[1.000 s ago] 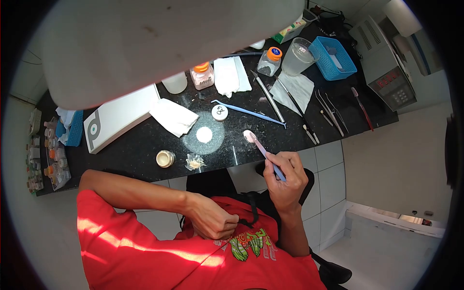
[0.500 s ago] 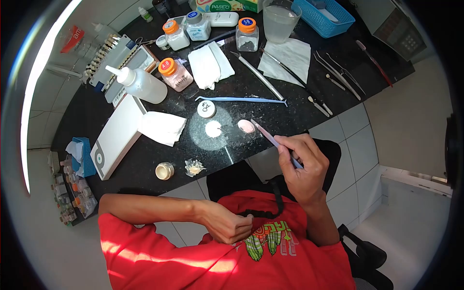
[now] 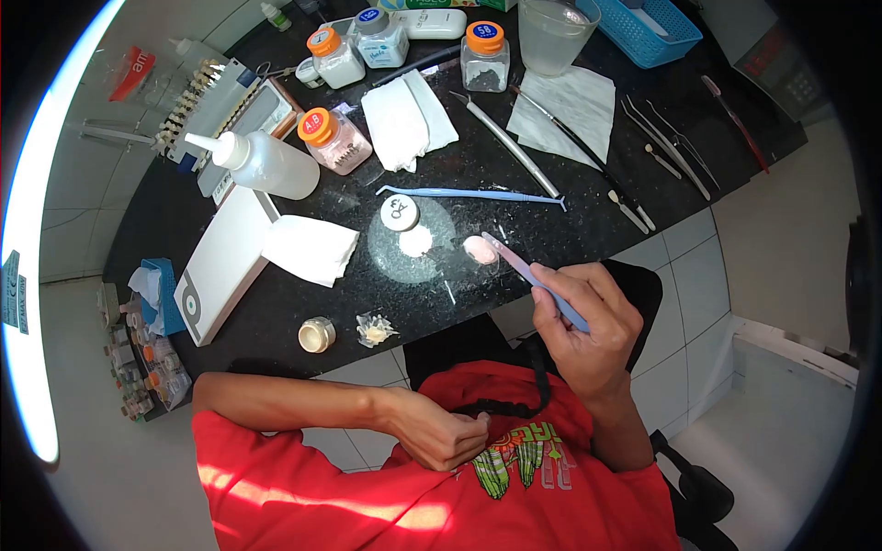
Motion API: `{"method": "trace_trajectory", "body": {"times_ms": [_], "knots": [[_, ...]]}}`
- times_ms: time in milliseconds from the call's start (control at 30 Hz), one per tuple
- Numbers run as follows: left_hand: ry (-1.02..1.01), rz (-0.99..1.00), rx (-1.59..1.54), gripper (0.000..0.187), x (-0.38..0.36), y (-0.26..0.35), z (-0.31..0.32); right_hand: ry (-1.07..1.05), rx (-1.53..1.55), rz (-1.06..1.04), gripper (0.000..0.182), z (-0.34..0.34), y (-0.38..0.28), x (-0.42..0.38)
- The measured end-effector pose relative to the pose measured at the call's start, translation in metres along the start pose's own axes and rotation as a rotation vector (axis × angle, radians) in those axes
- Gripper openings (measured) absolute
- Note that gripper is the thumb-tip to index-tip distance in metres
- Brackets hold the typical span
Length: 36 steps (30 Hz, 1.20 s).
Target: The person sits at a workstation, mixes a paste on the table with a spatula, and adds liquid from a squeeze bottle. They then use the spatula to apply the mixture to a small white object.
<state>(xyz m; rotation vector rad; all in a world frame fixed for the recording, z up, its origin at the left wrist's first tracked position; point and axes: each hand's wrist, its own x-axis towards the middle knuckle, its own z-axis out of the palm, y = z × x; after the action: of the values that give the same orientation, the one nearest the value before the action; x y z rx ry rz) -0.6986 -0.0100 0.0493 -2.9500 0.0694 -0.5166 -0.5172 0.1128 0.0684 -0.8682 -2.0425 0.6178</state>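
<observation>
My right hand (image 3: pixel 593 321) pinches slim pink-to-blue tweezers (image 3: pixel 542 280). Their tip meets the edge of a small pale pink oval piece (image 3: pixel 479 249) on the dark counter. Beside it lies a mound of white powder (image 3: pixel 416 241) on a round, dusty glass-like patch (image 3: pixel 400 268), with a white lid (image 3: pixel 399 212) marked in black just behind. My left hand (image 3: pixel 450 439) is curled closed against the red shirt, near a black cord (image 3: pixel 514 404); what its fingers hold, if anything, is hidden.
A blue double-ended tool (image 3: pixel 473 194) lies across the counter (image 3: pixel 322 207). Behind stand a squeeze bottle (image 3: pixel 276 166), orange-capped jars (image 3: pixel 335 142) and a cup of liquid (image 3: pixel 554 41). Brushes (image 3: pixel 579 142) and metal tweezers (image 3: pixel 671 151) lie right. An open small jar (image 3: pixel 317 335) sits near the front edge.
The view has shifted slightly. The tweezers' tip, earlier just beside the pink piece, now touches or overlaps its edge. My left hand stays curled at the shirt.
</observation>
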Motion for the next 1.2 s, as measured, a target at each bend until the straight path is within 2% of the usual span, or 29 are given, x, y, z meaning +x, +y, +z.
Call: {"method": "trace_trajectory", "body": {"times_ms": [400, 533, 600, 700, 833, 1000, 1200], "knots": [[0.004, -0.003, -0.004, 0.011, 0.000, 0.001, -0.002, 0.024, -0.103, -0.057, 0.030, 0.004, -0.007, -0.004], [0.065, 0.034, -0.050, 0.017, -0.002, -0.004, 0.000, 0.011, -0.042, 0.011, 0.030, 0.004, -0.007, -0.006], [-0.041, 0.071, -0.070, 0.025, -0.001, -0.007, -0.007, 0.052, -0.014, -0.042, 0.029, 0.005, -0.004, -0.009], [-0.089, 0.088, -0.090, 0.032, -0.005, -0.008, -0.009, 0.028, -0.019, -0.048, 0.027, 0.005, -0.002, -0.011], [-0.187, 0.114, -0.077, 0.033, -0.007, -0.008, -0.008, 0.093, 0.044, -0.039, 0.026, 0.002, -0.002, -0.013], [-0.027, 0.075, -0.071, 0.025, -0.004, -0.008, -0.004, 0.071, -0.033, 0.015, 0.029, -0.005, -0.004, -0.007], [0.012, 0.061, -0.048, 0.020, -0.001, -0.002, -0.002, -0.001, -0.009, 0.020, 0.033, 0.004, -0.006, -0.009]]}}
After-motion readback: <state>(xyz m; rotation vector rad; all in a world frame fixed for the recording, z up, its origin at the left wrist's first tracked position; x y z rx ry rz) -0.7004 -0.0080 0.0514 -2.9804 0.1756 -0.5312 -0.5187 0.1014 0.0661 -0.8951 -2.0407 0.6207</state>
